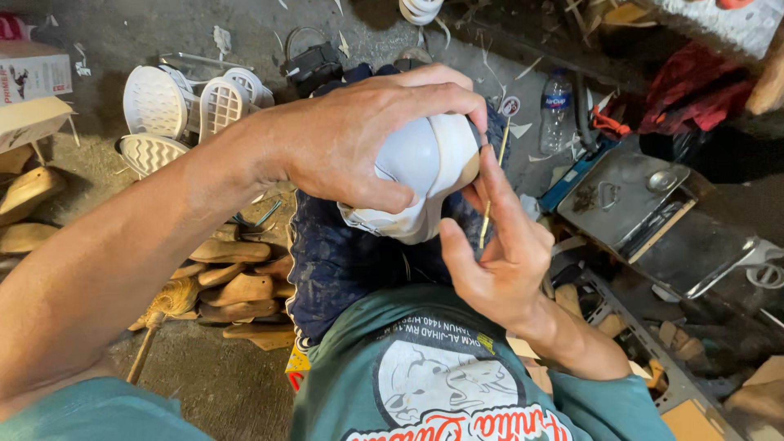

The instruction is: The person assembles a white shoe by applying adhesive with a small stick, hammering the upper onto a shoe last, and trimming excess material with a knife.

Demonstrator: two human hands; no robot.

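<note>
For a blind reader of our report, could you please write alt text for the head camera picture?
Seen from above, a seated person's left hand grips a white shoe on the lap, while the right hand holds a thin stick against its edge. On the floor lie white soles, wooden lasts and a plastic bottle.

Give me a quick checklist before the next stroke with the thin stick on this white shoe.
1. Left hand grips the white shoe from above: ok.
2. Shoe braced on the lap: ok.
3. Right hand pinches the thin stick: ok.
4. Stick tip at the shoe's edge: cannot tell, the top end is hard to make out.
5. Left fingertips away from the stick: not ok, they curl close beside it.
6. Anything on the stick's tip: cannot tell.
</note>
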